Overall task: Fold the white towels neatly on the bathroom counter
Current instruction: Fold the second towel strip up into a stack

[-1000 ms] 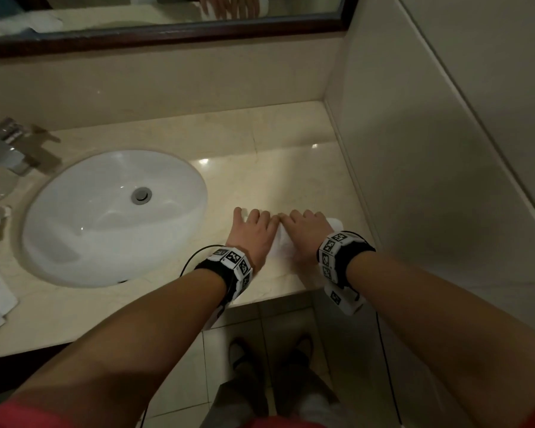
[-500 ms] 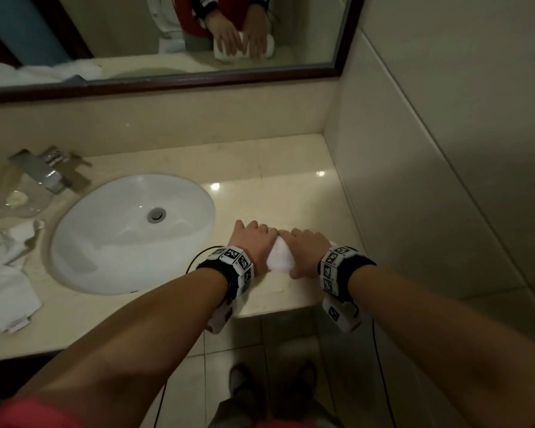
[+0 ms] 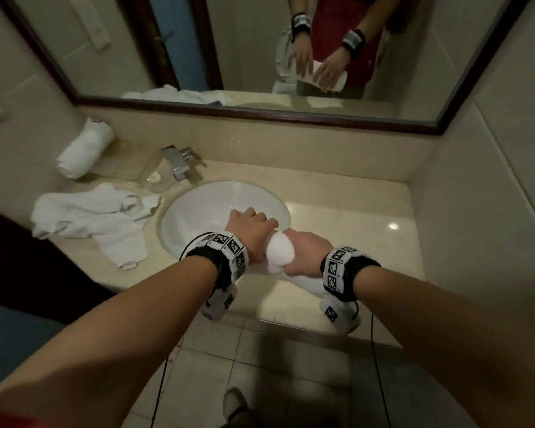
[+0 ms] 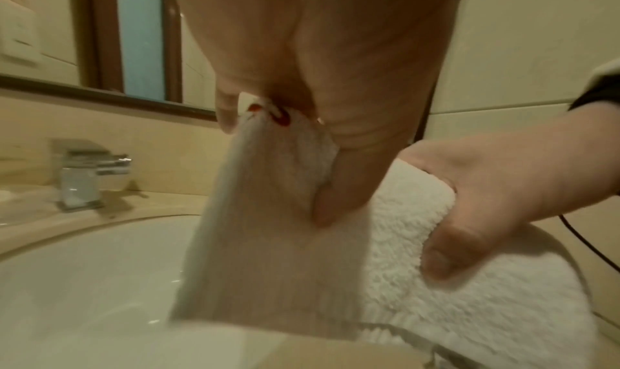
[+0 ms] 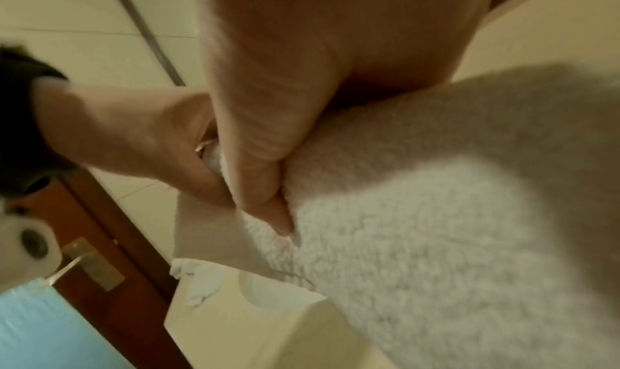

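Both hands hold one rolled white towel (image 3: 279,251) just above the counter (image 3: 346,217), at the sink's right rim. My left hand (image 3: 250,230) pinches the towel's flat woven end band (image 4: 268,229) between thumb and fingers. My right hand (image 3: 307,253) grips the thick terry roll (image 5: 436,229), fingers curled round it. In the left wrist view, the right hand (image 4: 486,202) clasps the roll beside the left hand (image 4: 275,167). A second rolled towel (image 3: 84,149) leans at the back left corner. Loose white towels (image 3: 90,217) lie crumpled left of the sink.
The oval white sink (image 3: 217,199) is set in the beige counter, with a chrome faucet (image 3: 179,162) and a clear glass (image 3: 153,179) behind it. A mirror (image 3: 260,50) runs along the back wall. A tiled wall (image 3: 476,211) closes off the right side.
The hands were pressing the towel flat on the counter's right part. Now they grip it rolled, lifted and shifted left to the sink's edge. The head view has swung up and left.
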`<state>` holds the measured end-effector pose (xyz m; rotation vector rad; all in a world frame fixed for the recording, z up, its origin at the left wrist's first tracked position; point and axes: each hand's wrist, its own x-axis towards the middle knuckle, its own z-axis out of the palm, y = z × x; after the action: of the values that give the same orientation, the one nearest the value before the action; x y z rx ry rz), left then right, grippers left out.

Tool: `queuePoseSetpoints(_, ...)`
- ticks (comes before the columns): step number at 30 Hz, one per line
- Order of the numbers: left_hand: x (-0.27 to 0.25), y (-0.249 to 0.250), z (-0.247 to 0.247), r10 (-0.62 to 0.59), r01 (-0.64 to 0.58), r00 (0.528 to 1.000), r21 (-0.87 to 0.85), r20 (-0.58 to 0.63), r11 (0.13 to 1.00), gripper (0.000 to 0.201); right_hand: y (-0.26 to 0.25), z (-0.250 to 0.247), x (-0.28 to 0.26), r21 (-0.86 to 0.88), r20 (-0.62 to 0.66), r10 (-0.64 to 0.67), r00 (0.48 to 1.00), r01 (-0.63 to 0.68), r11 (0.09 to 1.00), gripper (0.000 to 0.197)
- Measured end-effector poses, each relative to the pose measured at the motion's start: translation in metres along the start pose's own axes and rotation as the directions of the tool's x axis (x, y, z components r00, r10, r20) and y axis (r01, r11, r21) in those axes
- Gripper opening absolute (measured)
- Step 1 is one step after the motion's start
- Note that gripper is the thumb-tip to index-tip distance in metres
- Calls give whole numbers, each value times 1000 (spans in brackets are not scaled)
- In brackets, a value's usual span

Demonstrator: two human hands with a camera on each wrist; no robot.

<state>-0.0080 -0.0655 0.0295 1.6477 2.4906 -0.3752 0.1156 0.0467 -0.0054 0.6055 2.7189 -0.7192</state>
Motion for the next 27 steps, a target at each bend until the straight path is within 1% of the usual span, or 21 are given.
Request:
queuePoseSetpoints(3, -24, -38, 2, -92, 88, 992, -52, -86, 995, 72, -35, 7, 13, 134, 21, 30, 999, -33, 990, 61)
queuePoseSetpoints(5, -39, -61, 2, -157, 146, 976, -82, -148, 986, 72, -61, 8, 23, 201, 13, 48, 999, -49, 978, 59)
queuePoseSetpoints(7, -51, -84, 1, -217, 199, 950, -103, -224, 975, 71, -88, 6, 34, 248, -4, 71, 997, -68, 966, 57)
queuePoseSetpoints(9, -65, -115, 1, -271, 240, 911, -136, -311, 961, 68, -120, 5, 51, 326, -20, 102, 995, -90, 941, 56)
queuePoseSetpoints(11, -75, -146, 2, -303, 242, 871, -200, -386, 949, 62, -152, 4, 67, 420, -36, 131, 991, -104, 901, 49)
queuePoseSetpoints(13, -84, -176, 5, -346, 224, 845, -319, -407, 921, 49, -183, 3, 80, 532, -38, 164, 986, -119, 838, 39)
queuePoseSetpoints(14, -88, -188, 5, -362, 199, 853, -408, -375, 891, 42, -197, 3, 85, 599, -29, 182, 983, -129, 790, 34)
queuePoseSetpoints(15, -93, -203, 6, -366, 174, 873, -494, -323, 852, 37, -214, 3, 90, 655, -24, 196, 980, -133, 744, 29)
queuePoseSetpoints(16, -97, -216, 7, -359, 160, 894, -558, -267, 814, 35, -229, 4, 96, 693, -19, 214, 977, -142, 707, 25)
queuePoseSetpoints(17, -102, -230, 9, -355, 166, 909, -594, -217, 787, 36, -244, 5, 101, 720, -20, 227, 974, -144, 679, 25)
queuePoseSetpoints(20, -110, -265, 15, -344, 173, 929, -664, -135, 728, 42, -282, 5, 119, 768, 8, 249, 968, -166, 619, 47)
queuePoseSetpoints(21, -110, -276, 19, -336, 166, 934, -688, -120, 707, 45, -293, 5, 125, 782, 25, 250, 968, -174, 598, 50)
queuePoseSetpoints(24, -108, -301, 23, -306, 140, 949, -778, -69, 612, 56, -316, 4, 139, 833, 60, 263, 963, -193, 519, 42)
queuePoseSetpoints(27, -103, -318, 24, -314, 175, 949, -878, 30, 446, 66, -330, 7, 161, 867, 73, 272, 960, -196, 458, 44)
